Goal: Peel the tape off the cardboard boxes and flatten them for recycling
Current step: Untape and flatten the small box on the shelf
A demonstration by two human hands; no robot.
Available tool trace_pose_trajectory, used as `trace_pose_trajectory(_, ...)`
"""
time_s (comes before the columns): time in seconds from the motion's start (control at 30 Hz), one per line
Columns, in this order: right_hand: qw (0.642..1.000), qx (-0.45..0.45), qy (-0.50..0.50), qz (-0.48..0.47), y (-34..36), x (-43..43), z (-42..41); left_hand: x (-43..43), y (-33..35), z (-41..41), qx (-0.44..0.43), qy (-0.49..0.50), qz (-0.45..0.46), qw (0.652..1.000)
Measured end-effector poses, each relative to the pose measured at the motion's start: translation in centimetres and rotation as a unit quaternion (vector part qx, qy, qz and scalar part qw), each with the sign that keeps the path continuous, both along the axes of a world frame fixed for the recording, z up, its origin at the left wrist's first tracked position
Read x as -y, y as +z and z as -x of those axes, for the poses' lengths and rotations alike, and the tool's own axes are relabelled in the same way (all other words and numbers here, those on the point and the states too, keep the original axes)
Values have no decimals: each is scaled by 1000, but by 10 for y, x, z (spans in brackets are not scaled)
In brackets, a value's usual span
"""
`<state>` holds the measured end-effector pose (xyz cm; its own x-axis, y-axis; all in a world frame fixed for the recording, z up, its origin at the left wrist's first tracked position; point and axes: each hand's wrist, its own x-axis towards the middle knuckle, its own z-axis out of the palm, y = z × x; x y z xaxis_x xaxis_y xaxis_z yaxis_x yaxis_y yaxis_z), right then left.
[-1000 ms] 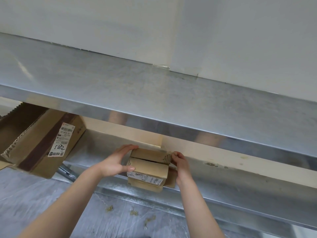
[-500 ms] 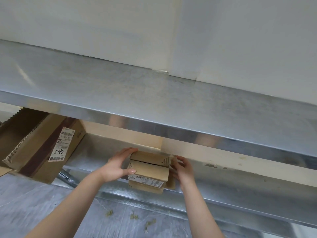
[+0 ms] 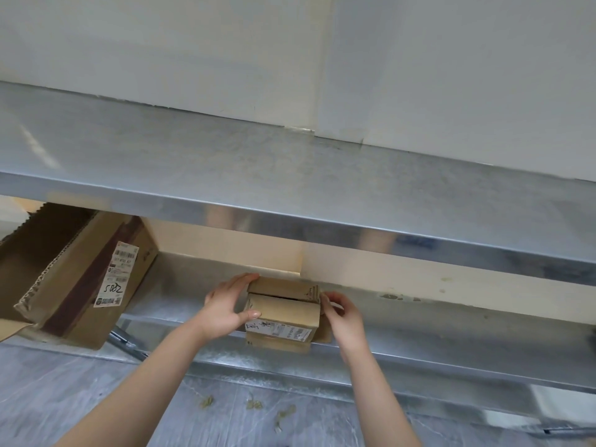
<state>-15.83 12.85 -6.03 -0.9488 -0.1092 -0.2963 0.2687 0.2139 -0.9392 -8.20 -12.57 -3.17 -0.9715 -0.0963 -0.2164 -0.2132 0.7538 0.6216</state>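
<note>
Fetching step: left hand and right hand hold the small box (fingers curled round it); next, lift it out.

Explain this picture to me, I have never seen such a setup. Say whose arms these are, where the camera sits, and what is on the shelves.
There is no machine here: the two grips are a person's bare hands. The one camera is worn on the head and looks forward and down. The left grip and the right grip hold a small cardboard box with a label, at the front of the lower metal shelf. A larger box with a shipping label stands to the left. An upper shelf runs above. Small scraps lie on the floor.
</note>
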Motion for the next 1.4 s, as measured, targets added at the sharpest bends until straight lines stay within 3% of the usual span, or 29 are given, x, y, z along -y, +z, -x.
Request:
trace_pose_trajectory(0.13,998,-43,-49,-11,8,-11,-15,0,1,0,8,7,-21,1000)
trace_pose_trajectory(0.33,991,-71,-28,-110,5,-17,-39,-3,5,-2,-2,11,-28,1000)
trace_pose_trajectory(0.53,998,-12,-32,-52,22,-13,-49,-5,6,-3,-5,15,-28,999)
trace_pose_trajectory(0.7,983,-53,-13,-174,26,-15,-47,-5,5,-4,-10,19,-43,999)
trace_pose_trajectory(0.87,987,-75,-7,-139,41,-1,-39,-4,4,-5,-21,45,-77,996)
trace_pose_trajectory(1.0,981,-61,10,-186,46,4,-32,-2,7,-2,-19,46,-56,997)
trace_pose_trajectory(1.27,992,-17,11,-128,39,-5,-33,-3,6,-3,-16,41,-53,998)
trace_pose_trajectory(1.4,985,-81,-3,-154,35,-3,-35,-3,6,-4,-20,41,-53,998)
